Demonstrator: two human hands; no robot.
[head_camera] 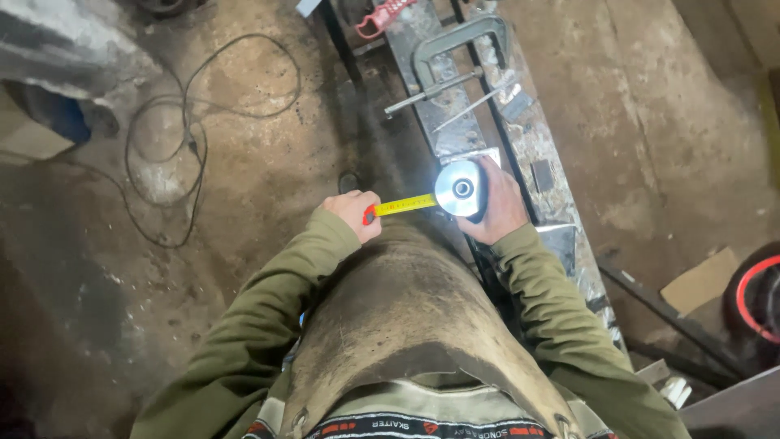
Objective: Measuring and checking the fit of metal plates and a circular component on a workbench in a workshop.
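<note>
The person stands over a narrow metal tabletop [532, 154] and holds two things in front of the body. The left hand [353, 214] is closed around the red case of a tape measure [370, 215], and its yellow blade [405, 204] runs out to the right, almost level, towards the other hand. The right hand [500, 207] is clamped on a round shiny metal disc [461, 188] with a hole in its middle; the fingers wrap around it from behind, so the flat face looks up at the camera.

The end of the blade touches the left edge of the disc — or it passes just behind the edge; I cannot tell which. The long axis of the blade therefore goes from the left hand across to the disc, and the disc lies to the right of the tape case, above the near end of the tabletop.

Further along the tabletop lies a grey C-clamp [455, 53] with its screw bar, well apart from both hands. On the dirty floor [244, 162] to the left a black cable [191, 138] makes loose loops.
</note>
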